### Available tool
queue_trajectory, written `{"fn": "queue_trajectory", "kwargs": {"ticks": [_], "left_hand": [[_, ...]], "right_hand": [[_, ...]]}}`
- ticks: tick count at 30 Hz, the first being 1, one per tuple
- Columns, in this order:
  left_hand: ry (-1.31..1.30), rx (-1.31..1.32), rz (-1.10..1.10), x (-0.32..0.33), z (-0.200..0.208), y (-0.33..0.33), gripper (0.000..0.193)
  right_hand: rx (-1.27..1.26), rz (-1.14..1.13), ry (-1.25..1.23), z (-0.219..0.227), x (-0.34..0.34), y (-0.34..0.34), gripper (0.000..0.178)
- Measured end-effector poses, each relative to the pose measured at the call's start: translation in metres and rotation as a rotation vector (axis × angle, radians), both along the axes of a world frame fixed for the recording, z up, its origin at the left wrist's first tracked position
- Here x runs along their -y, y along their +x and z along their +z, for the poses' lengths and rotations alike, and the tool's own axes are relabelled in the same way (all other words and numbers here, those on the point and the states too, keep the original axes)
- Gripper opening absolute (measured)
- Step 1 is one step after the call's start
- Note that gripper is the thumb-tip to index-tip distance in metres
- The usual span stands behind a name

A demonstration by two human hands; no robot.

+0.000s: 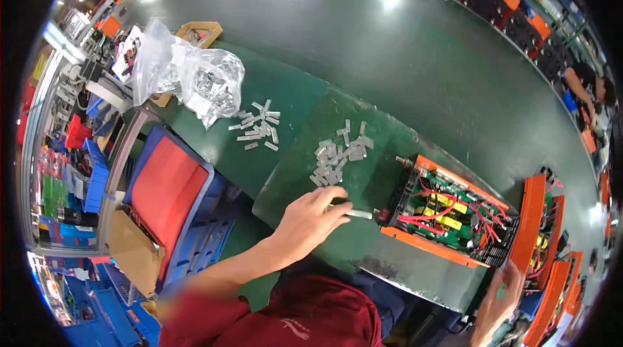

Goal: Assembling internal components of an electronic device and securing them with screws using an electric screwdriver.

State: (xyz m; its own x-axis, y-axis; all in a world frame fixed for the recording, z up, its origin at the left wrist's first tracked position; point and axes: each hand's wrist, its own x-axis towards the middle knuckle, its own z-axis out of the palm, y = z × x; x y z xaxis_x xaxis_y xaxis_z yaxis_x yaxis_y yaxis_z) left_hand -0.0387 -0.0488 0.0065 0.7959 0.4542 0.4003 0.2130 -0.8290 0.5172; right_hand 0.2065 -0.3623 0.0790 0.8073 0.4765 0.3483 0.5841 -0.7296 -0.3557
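Note:
An open-topped electronics unit (448, 214) with orange sides and black end panels lies on the green work surface; green boards, yellow parts and red wires show inside. My left hand (311, 217) is closed in a pinch on a slim pale rod (359, 214), its tip at a terminal on the unit's left end panel. Whether the rod is a tool or a part I cannot make out. At the unit's near right corner, my right hand (501, 298) curls against the vented end, its fingertips partly hidden. Just beyond my left hand lies a heap of small silvery metal pieces (331, 162).
More metal pieces (258, 127) lie farther left, near clear plastic bags (211, 84) of silvery parts and a cardboard tray (198, 32). Similar orange units (529, 223) stand close on the right. A red-topped blue crate (165, 178) is at left. Another person (587, 94) works far right.

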Motion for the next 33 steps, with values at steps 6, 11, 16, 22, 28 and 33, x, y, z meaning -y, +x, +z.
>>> {"fn": "queue_trajectory", "kwargs": {"ticks": [6,11,16,22,28,33], "left_hand": [[0.194,-0.039,-0.097,-0.014,-0.015,-0.003,0.018],[-0.274,0.353,0.012,-0.004,-0.004,-0.006,0.023],[-0.495,0.336,0.068,0.012,-0.037,0.002,0.019],[-0.595,0.21,0.039,0.011,-0.036,-0.001,0.013],[-0.617,0.25,0.068,0.012,-0.036,-0.002,0.011],[-0.571,0.316,0.059,0.01,-0.036,-0.003,0.008]], "right_hand": [[0.103,0.823,0.061,0.025,-0.187,-0.014,0.017],[0.09,1.054,-0.144,-0.038,-0.296,0.0,0.015],[-0.138,1.053,-0.279,-0.056,-0.336,0.016,0.02],[-0.396,1.043,-0.325,-0.05,-0.343,0.015,0.017],[-0.327,1.04,-0.345,-0.058,-0.342,0.009,0.021],[-0.316,1.045,-0.423,-0.06,-0.349,0.006,0.026]]}}
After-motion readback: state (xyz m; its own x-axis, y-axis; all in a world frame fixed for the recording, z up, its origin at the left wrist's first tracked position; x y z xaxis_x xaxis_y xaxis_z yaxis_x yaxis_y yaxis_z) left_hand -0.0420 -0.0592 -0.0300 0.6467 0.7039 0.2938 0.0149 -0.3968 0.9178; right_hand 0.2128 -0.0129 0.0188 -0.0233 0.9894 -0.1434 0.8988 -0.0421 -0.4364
